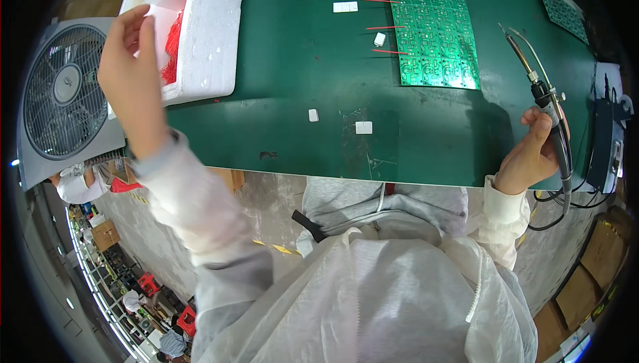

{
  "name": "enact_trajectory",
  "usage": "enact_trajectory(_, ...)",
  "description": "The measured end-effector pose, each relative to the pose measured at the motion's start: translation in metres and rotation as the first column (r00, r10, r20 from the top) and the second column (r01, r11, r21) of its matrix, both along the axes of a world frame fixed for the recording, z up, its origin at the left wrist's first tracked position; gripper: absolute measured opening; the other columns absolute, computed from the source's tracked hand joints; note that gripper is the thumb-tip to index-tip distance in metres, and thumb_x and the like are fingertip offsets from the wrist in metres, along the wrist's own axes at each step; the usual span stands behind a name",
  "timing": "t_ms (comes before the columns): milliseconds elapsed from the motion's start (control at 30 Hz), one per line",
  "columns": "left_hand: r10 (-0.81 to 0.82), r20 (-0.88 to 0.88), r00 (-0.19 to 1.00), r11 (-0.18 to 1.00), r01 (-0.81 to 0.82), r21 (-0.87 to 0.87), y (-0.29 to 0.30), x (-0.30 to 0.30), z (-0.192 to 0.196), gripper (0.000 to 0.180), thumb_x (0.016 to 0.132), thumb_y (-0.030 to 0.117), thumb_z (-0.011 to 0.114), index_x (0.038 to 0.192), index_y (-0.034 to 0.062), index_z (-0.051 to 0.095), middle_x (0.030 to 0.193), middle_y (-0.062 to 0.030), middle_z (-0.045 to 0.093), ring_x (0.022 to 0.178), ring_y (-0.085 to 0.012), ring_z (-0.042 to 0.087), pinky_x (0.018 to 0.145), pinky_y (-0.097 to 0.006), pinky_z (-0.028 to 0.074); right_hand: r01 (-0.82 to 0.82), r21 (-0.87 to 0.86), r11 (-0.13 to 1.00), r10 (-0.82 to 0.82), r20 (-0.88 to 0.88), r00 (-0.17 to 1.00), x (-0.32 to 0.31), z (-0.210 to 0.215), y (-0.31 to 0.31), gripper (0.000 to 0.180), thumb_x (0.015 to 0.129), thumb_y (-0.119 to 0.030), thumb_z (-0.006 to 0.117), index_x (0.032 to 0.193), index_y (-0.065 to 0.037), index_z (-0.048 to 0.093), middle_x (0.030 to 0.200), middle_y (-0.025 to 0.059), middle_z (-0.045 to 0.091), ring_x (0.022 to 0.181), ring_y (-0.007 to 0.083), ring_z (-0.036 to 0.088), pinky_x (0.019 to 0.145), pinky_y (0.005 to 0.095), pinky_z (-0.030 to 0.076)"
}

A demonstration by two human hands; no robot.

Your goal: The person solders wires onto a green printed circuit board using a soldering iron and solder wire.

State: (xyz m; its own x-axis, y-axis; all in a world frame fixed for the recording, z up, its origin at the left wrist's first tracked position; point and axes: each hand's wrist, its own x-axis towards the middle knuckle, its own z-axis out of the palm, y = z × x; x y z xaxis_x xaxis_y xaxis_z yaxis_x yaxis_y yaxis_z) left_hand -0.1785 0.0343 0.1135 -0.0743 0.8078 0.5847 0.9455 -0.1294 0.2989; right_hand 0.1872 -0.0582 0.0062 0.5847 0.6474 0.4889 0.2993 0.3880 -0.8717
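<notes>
My right hand (530,155) grips a soldering iron (547,100) with a thin metal solder-feed tube beside its tip. The iron points up and to the left, above the right part of the green table. My left hand (133,63) is at the white foam box (212,36), over a compartment with red wires (172,50). Its fingers are curled toward the thumb; I cannot make out anything between them. A green circuit board panel (436,26) lies at the far middle right. Several red wires (385,28) stick out from its left edge.
Small white blocks (364,127) lie scattered on the green table (286,83). Another circuit board (561,13) lies at the far right, near a dark soldering station (604,143) with black cables. A grey box fan (66,86) stands left of the foam box.
</notes>
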Motion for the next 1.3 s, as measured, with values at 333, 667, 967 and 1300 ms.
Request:
enact_trajectory(333,-0.176,-0.080,0.981,0.765,0.085,-0.639,0.078,-0.097,-0.039,0.015,0.074,0.013,0.059,0.076,-0.0012,0.057,0.072,-0.0100,0.061,0.066,-0.0162,0.057,0.063,-0.026,0.044,0.045,-0.063,0.997,-0.045,0.012,0.999,-0.001,-0.001,0.000,0.028,0.083,-0.016,0.055,0.101,0.005,0.048,0.072,0.0104,0.056,0.063,0.0143,0.052,0.061,0.0256,0.044)
enact_trajectory(667,-0.090,0.118,0.989,0.866,0.136,-0.482,0.061,-0.091,-0.017,0.017,0.078,0.014,0.058,0.077,-0.0033,0.057,0.076,-0.0078,0.062,0.070,-0.0125,0.057,0.064,-0.024,0.044,-0.010,-0.093,0.996,0.011,0.009,1.000,-0.003,-0.001,0.000,0.025,0.084,-0.014,0.053,0.101,0.004,0.048,0.073,0.0109,0.056,0.065,0.0148,0.053,0.062,0.0263,0.045)
enact_trajectory(967,-0.054,0.362,0.930,0.916,0.191,-0.353,0.054,-0.076,-0.012,0.016,0.083,0.012,0.052,0.089,-0.0030,0.054,0.082,-0.0103,0.062,0.075,-0.0127,0.059,0.072,-0.022,0.045,-0.048,-0.088,0.995,0.047,-0.010,0.999,-0.003,0.000,0.001,0.026,0.084,-0.015,0.054,0.101,0.005,0.048,0.073,0.0108,0.056,0.065,0.0148,0.053,0.060,0.0260,0.045)
enact_trajectory(1300,0.122,0.625,0.771,0.836,0.260,-0.484,0.054,-0.076,-0.013,0.024,0.082,0.021,0.056,0.094,0.0006,0.054,0.094,-0.0094,0.061,0.087,-0.0133,0.058,0.083,-0.026,0.042,-0.040,-0.085,0.996,0.038,-0.019,0.999,-0.002,-0.001,-0.002,0.028,0.083,-0.016,0.055,0.101,0.005,0.048,0.073,0.0106,0.056,0.064,0.0151,0.054,0.059,0.0261,0.046)
